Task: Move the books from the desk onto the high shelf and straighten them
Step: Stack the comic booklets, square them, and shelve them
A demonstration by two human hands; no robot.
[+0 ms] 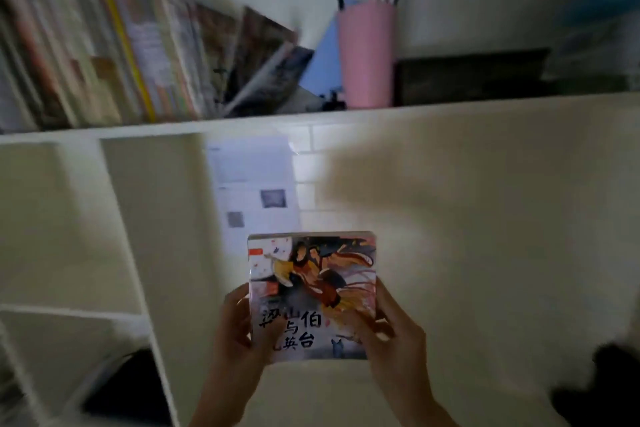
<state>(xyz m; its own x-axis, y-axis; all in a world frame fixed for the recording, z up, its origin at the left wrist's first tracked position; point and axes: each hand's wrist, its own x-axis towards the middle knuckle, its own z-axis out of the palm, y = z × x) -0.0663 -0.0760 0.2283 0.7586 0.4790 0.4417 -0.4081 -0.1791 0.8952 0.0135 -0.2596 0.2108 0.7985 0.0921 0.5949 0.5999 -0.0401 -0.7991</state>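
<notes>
A square picture book (311, 274) with a painted cover of two figures and black Chinese characters is held up in front of me, below the high shelf (450, 107). My left hand (235, 326) grips its lower left edge, and my right hand (384, 326) grips its lower right edge with the thumb on the cover. On the high shelf at the upper left stands a row of books (104, 55); the rightmost ones (263, 66) lean and have slumped to the right. The view is blurred.
A pink cup (367, 55) with pens stands on the shelf right of the books, a blue sheet (322, 59) behind it and a dark flat object (471, 76) further right. Papers (252, 184) hang on the tiled wall. White cubby dividers (138, 218) are at left.
</notes>
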